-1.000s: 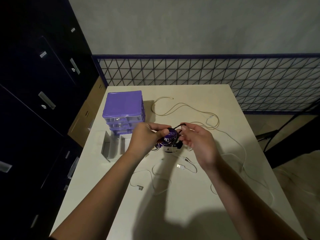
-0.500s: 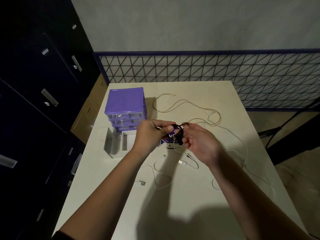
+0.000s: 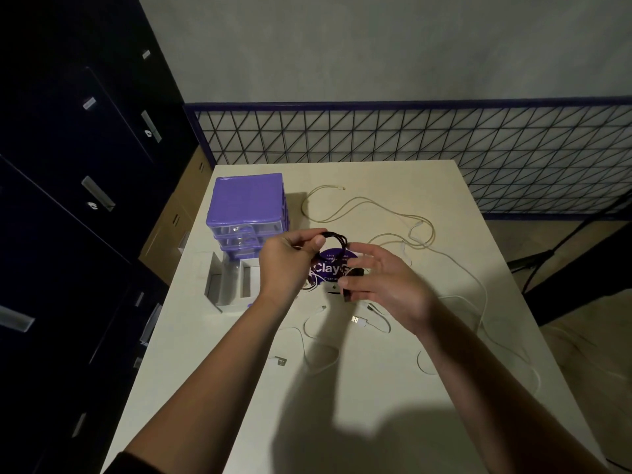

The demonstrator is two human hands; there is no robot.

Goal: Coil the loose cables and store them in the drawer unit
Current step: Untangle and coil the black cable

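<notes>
Her left hand (image 3: 287,261) pinches the coiled black cable (image 3: 337,240), right hand (image 3: 383,282) grips its plug; white cables (image 3: 369,206) lie loose, drawer (image 3: 232,285) open

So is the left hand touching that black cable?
Touching. The head view shows the left hand pinching the black cable coil between thumb and fingers.

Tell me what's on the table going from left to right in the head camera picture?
Pulled-out clear drawer → purple drawer unit → left hand pinching the coiled black cable → right hand → long white cable.
</notes>
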